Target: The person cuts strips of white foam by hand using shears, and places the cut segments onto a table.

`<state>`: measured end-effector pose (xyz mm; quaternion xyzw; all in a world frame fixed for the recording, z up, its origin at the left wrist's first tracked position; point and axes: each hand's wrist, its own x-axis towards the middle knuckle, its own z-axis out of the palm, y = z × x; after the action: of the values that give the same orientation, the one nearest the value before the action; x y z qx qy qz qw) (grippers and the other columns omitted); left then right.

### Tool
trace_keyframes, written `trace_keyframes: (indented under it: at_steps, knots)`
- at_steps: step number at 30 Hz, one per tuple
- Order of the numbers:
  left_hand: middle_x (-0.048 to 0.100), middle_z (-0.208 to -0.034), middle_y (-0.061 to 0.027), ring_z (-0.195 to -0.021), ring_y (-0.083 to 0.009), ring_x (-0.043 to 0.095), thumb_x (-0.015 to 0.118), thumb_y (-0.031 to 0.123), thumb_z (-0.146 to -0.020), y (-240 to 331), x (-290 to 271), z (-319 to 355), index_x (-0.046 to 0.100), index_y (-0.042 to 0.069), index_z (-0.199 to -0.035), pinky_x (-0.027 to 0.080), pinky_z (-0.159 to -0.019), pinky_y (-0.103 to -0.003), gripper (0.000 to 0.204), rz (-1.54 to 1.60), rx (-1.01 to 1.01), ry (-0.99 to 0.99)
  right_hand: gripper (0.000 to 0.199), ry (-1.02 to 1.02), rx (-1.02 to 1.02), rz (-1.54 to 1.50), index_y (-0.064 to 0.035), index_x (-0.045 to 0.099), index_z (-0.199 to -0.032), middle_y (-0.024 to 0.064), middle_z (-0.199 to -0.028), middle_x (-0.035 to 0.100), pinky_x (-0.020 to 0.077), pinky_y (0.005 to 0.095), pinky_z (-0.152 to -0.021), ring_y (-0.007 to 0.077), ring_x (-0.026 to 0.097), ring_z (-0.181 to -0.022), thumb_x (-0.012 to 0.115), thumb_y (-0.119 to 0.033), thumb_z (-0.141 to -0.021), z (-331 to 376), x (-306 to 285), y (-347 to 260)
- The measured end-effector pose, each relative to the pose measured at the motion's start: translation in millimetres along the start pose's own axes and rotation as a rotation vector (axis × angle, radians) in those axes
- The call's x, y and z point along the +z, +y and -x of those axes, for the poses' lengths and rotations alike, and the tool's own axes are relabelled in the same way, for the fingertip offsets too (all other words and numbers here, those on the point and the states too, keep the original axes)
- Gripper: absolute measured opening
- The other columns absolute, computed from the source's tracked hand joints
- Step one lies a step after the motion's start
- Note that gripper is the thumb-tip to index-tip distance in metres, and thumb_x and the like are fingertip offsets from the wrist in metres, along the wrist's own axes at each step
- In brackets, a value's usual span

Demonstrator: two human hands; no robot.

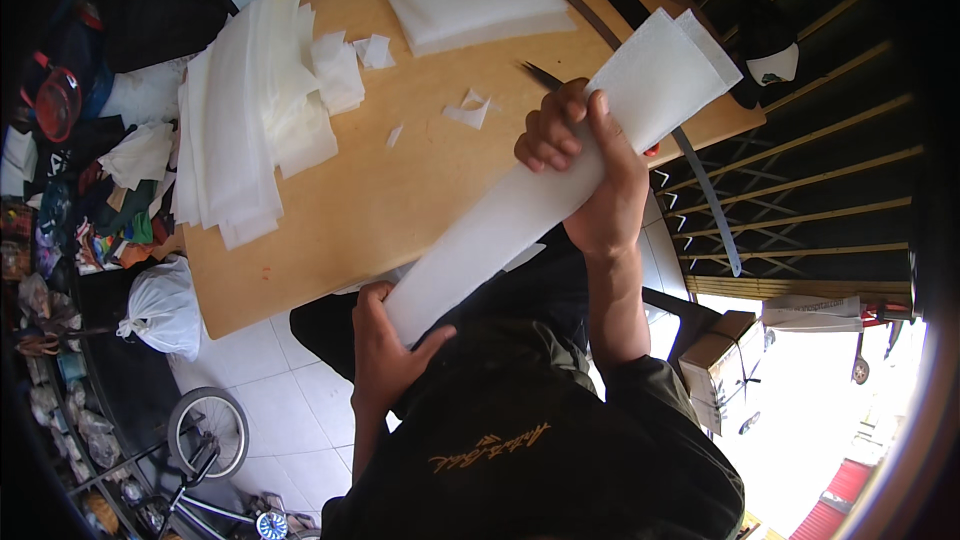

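One tan worktop (300,270); across its near edge, one long, white, faintly textured strip (520,210) (double-layered at the far end) slants toward two o'clock, right hand (610,170) wrapped round its upper part, left hand (388,352) holding its seven-o'clock end.

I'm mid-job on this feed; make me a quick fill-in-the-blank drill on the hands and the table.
1. The right hand grips a long strip whose colour is ____.
2. In the picture, the left hand is at the strip's ____ end, not its upper one.
3. Long stacked strips lie on the ____ side of the table.
4. The dark pointed blade is nearer the ____ hand.

Missing words: white; lower; left; right.
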<state>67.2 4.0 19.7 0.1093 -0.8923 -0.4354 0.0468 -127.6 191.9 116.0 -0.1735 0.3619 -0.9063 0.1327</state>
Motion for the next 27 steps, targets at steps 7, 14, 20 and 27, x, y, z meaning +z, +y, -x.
trace_keyframes:
  at_steps: [7, 14, 20, 27]
  knots:
    - [0.045, -0.139, -0.0211, -0.132, -0.0344, 0.043, 0.085, 0.052, -0.069, 43, -43, -23, 0.031, -0.005, -0.143, 0.028, -0.114, -0.047, 0.107, 0.704, 0.189, -0.010, 0.030, -0.486, 0.507, 0.192, -0.0007, 0.060, -0.098, 0.0031, -0.078, 0.056, 0.0410, 0.0255, -0.061, 0.0126, 0.052, -0.071, 0.065, -0.031, -0.095, 25, 27, 8]
    - [0.064, -0.113, -0.0094, -0.100, -0.0181, 0.060, 0.065, 0.018, -0.092, 92, -72, -72, 0.058, 0.000, -0.122, 0.051, -0.083, -0.032, 0.036, 0.854, 0.189, -0.592, 0.042, -0.847, 0.609, 0.574, -0.0032, 0.060, -0.117, 0.0037, -0.086, 0.066, 0.0518, 0.0293, -0.075, 0.0147, 0.064, -0.082, 0.070, -0.035, -0.091, 17, 24, 30]
    - [0.068, -0.094, -0.0188, -0.093, -0.0300, 0.069, 0.052, 0.032, -0.099, 84, -58, -79, 0.062, -0.004, -0.103, 0.040, -0.106, -0.046, 0.038, 0.827, 0.465, -0.167, 0.044, -0.591, 0.076, 0.802, -0.0028, 0.063, -0.119, 0.0073, -0.096, 0.068, 0.0465, 0.0344, -0.092, 0.0223, 0.063, -0.096, 0.073, -0.033, -0.089, 23, 36, 52]
    - [0.064, -0.085, -0.0129, -0.083, -0.0215, 0.065, 0.054, 0.021, -0.099, 97, -64, -83, 0.061, -0.007, -0.102, 0.051, -0.080, -0.036, 0.029, 1.015, 0.343, 0.002, 0.035, -0.531, 0.171, 0.957, 0.0017, 0.066, -0.107, 0.0131, -0.098, 0.068, 0.0460, 0.0372, -0.090, 0.0249, 0.063, -0.094, 0.073, -0.027, -0.088, 22, 7, 76]
